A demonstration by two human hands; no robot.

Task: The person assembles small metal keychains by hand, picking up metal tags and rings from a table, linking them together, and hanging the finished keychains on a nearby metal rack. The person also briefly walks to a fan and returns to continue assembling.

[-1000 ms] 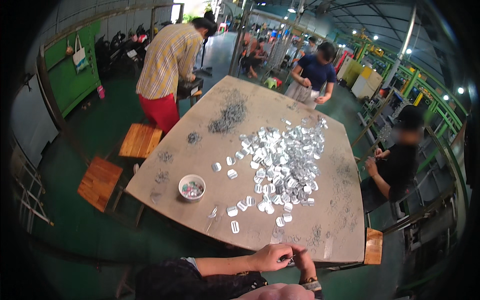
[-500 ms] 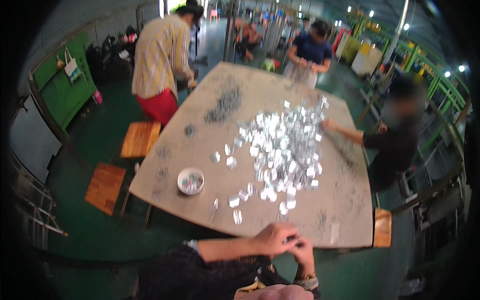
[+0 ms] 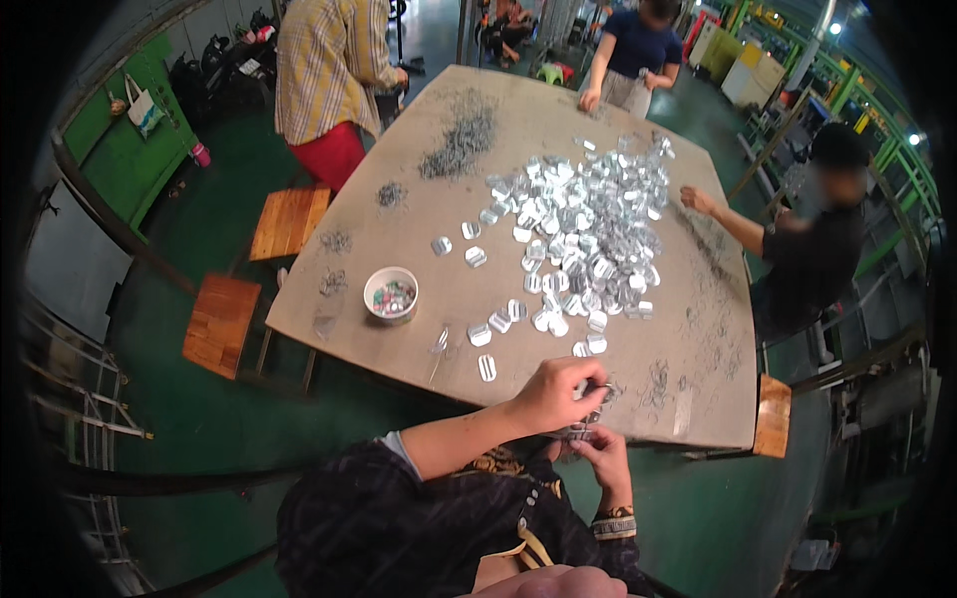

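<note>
My right hand (image 3: pixel 606 460) is closed on a slotted metal piece (image 3: pixel 578 433), its thumb and fingers gripping the edge, just off the table's near edge. Right above it my left hand (image 3: pixel 558 395) is bent into a pinch. Whatever lies between those fingertips is small and dark, too unclear to name. Beyond both hands a broad heap of shiny silver slotted plates (image 3: pixel 588 239) covers the middle of the table, with a loose slotted plate (image 3: pixel 486 368) lying nearer to me. Thin metal bits (image 3: pixel 658 384) are scattered to the right of my hands.
On the table (image 3: pixel 449 289) stands a white tub (image 3: pixel 392 297) with small coloured bits. Dark wire-like pieces (image 3: pixel 461 140) lie far left. Wooden stools (image 3: pixel 221 324) flank it. Co-workers stand at the left (image 3: pixel 334 80), far side (image 3: pixel 638 60) and right (image 3: pixel 812 229).
The view has tilted downward. My left hand has risen apart from my right, baring the metal piece. Right co-worker's hand has left the heap; the far one's hand now reaches the table.
</note>
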